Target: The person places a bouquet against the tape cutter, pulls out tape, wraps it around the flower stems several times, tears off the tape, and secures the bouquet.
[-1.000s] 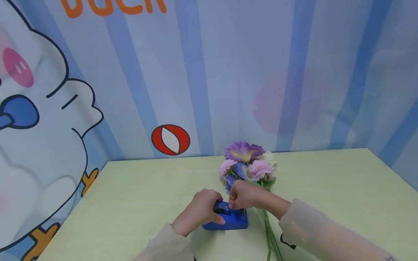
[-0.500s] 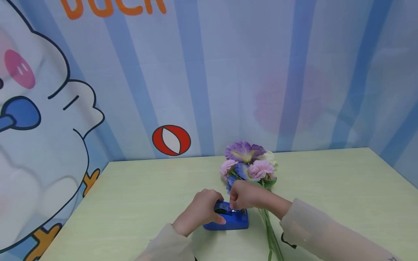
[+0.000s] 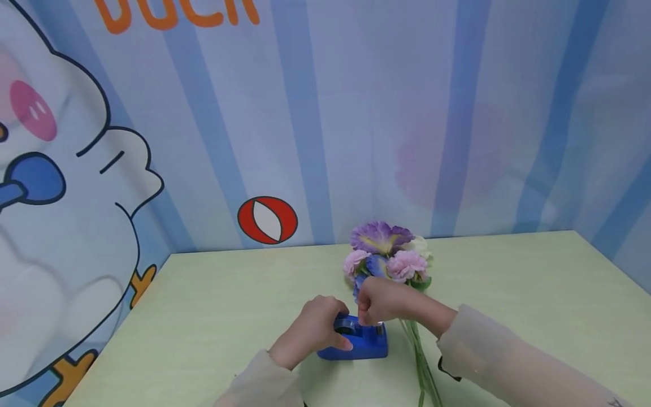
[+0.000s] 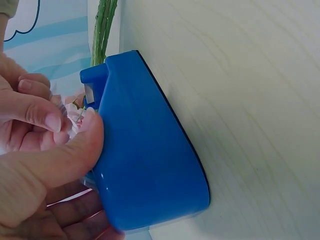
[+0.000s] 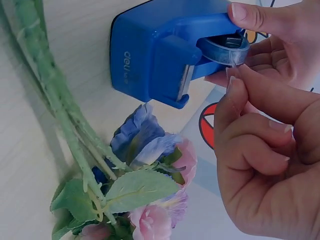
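A blue tape dispenser (image 3: 362, 349) stands on the table with a roll of clear tape (image 5: 225, 51) in it. My left hand (image 3: 312, 329) grips its roll end, thumb on the near side and fingers round the far side. Just above, my right hand (image 3: 385, 299) pinches the loose tape end (image 5: 234, 64) between thumb and forefinger, its other fingers curled. A short stretch of tape runs from the roll to this pinch. The metal cutter (image 5: 185, 82) sits at the dispenser's other end, apart from the fingers.
Artificial flowers (image 3: 389, 251), purple, pink, blue and white, lie behind and right of the dispenser. Their green stems (image 3: 421, 362) run to the table's front, under the right forearm. A printed cloth backdrop (image 3: 356, 113) rises behind the pale table (image 3: 244, 305).
My right hand has risen very slightly at the roll, and the dispenser's cutter shows a little more. The left hand and dispenser hold nearly the same place; the view shifts a little.
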{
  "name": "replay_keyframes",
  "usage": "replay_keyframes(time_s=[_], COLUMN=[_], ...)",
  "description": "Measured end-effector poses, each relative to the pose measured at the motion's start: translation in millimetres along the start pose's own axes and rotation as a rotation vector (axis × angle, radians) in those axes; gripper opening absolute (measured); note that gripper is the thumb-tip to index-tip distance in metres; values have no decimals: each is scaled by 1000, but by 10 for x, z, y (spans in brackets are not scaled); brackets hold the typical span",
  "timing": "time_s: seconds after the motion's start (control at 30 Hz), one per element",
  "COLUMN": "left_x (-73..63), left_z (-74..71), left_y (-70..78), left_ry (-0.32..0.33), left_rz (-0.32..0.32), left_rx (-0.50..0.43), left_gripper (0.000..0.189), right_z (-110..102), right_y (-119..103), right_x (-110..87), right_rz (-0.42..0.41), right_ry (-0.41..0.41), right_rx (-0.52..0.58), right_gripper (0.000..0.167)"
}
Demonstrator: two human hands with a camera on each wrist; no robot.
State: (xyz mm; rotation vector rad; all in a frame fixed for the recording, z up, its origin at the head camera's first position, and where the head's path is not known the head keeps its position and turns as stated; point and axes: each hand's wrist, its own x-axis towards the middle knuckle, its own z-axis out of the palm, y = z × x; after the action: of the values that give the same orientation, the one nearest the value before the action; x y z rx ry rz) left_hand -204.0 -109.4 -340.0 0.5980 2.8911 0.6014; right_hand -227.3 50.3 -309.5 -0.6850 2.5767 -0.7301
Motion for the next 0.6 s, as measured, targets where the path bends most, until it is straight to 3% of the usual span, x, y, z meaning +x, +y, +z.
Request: replay_keyframes(time_s=[0.6], left_x=[11], left_z=[-8], left_y=[4], left_ry=[-8], left_rz=[-13], left_rx=[2], left_gripper=[50], right_z=[-11], right_y=[30], right_x=[11], right_rz=[6], right_ry=[-31], right_rx=[0], right_gripper=[18])
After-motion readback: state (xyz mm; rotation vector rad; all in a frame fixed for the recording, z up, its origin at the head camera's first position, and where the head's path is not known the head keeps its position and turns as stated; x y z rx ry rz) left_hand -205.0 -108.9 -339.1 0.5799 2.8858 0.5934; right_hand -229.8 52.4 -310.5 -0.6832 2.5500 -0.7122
